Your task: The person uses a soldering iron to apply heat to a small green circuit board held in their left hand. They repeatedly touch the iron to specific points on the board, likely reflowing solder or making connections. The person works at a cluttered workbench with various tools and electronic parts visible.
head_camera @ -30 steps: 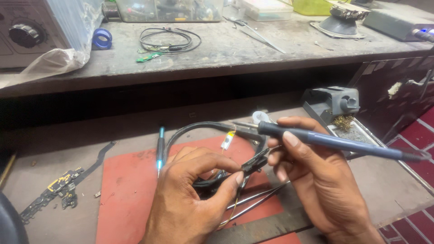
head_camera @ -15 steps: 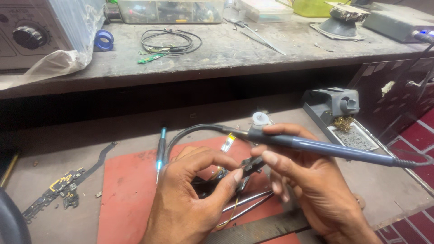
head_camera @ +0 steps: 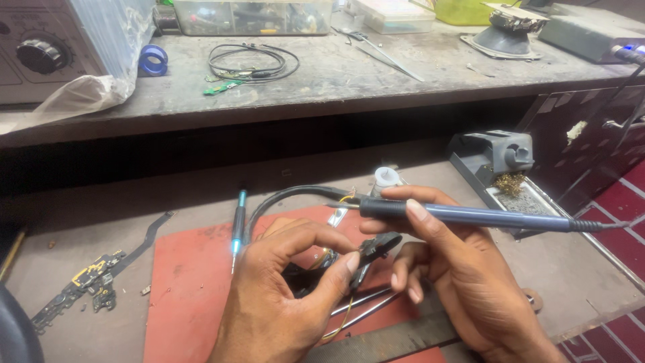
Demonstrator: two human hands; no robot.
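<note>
Grimy grey workbench [head_camera: 591, 269] runs across the lower frame, with a scuffed shelf [head_camera: 349, 81] above it and a dark gap between the two. On the bench lies a red rubber mat [head_camera: 195, 282], matte and worn, its lower edge cut off by the frame. Over the mat, the left hand [head_camera: 282, 296] pinches a small black connector part [head_camera: 376, 247] between thumb and forefinger, fingers closed on it; what lies under the palm is hidden, and thin yellowish wires there are hard to make out. The right hand [head_camera: 463, 282] is closed around a soldering iron [head_camera: 470, 215], a slim blue-grey barrel with a metal tip pointing left, held just above the black part. A black cable [head_camera: 289, 196] curves behind the hands. Beside them rest a teal-handled screwdriver [head_camera: 238, 222] and metal tweezers [head_camera: 366, 306], partly covered. A grey iron stand [head_camera: 497, 158] with brass wool sits at right.
</note>
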